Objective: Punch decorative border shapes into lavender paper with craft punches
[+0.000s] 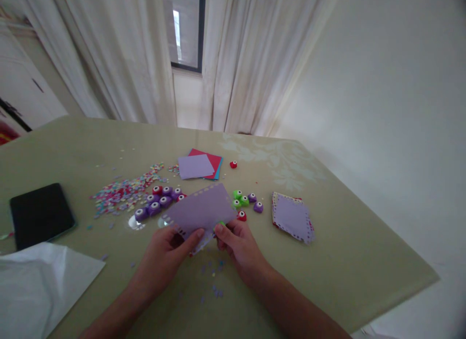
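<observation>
A purple paper card (204,208) with punched holes along its edges is held up over the table, tilted. My left hand (171,251) pinches its lower edge between thumb and fingers. My right hand (238,242) closes its thumb and fingers on a small green thing (219,227) at the card's lower right edge; most of that thing is hidden. Just beyond the card lie small one-eyed pieces: a purple group (165,201), a green group (241,199) and a red one (241,216) close to my right hand.
Coloured paper dots (125,191) are heaped at left, with loose ones nearer me. Uncut cards (194,166) lie at the back and hole-edged cards (291,217) at right. A black tablet-like slab (41,215) and white sheet (51,280) are at left. Another red piece (233,164) sits farther back.
</observation>
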A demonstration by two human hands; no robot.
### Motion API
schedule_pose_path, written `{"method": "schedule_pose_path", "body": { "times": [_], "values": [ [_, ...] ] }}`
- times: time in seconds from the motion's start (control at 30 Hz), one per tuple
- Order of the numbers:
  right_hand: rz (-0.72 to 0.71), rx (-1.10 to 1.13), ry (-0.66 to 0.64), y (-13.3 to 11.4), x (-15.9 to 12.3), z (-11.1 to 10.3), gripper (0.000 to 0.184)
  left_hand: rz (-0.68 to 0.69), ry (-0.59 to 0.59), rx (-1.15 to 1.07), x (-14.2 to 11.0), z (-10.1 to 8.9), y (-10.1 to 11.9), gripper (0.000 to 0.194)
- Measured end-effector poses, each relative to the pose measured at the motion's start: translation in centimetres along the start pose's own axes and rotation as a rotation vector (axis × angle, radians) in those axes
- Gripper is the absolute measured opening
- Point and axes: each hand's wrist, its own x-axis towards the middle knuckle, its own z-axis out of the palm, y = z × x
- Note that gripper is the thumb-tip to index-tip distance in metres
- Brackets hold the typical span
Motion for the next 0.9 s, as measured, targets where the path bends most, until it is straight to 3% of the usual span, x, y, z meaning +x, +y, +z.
{"method": "schedule_pose_path", "body": {
  "times": [0.2,0.33,0.5,0.63,0.77,0.9],
  "values": [
    [0.03,0.026,0.038,0.0,-0.2,0.4,0.061,0.006,-0.056,-0.026,0.1,0.2,-0.4,0.048],
    [0.023,0.068,0.041,-0.2,0.3,-0.2,0.063,0.006,-0.022,-0.013,0.0,-0.2,-0.4,0.05],
    [-0.272,0.159,0.194,-2.5,0.7,-2.2,0.053,0.021,-0.021,0.017,0.0,-0.6,-0.4,0.053],
    [-0.49,-0.123,0.026,-4.4,0.1,-3.2,0.049,0.028,-0.087,-0.033,0.1,-0.6,-0.1,0.047],
    [-0.395,-0.293,-0.044,-4.4,-0.2,-2.9,0.045,0.001,-0.271,-0.176,0.3,-0.8,0.6,0.037],
    [-0.289,-0.053,0.104,-2.9,0.1,-2.0,0.041,0.059,-0.335,-0.337,-0.1,-0.6,0.6,0.037]
  ]
}}
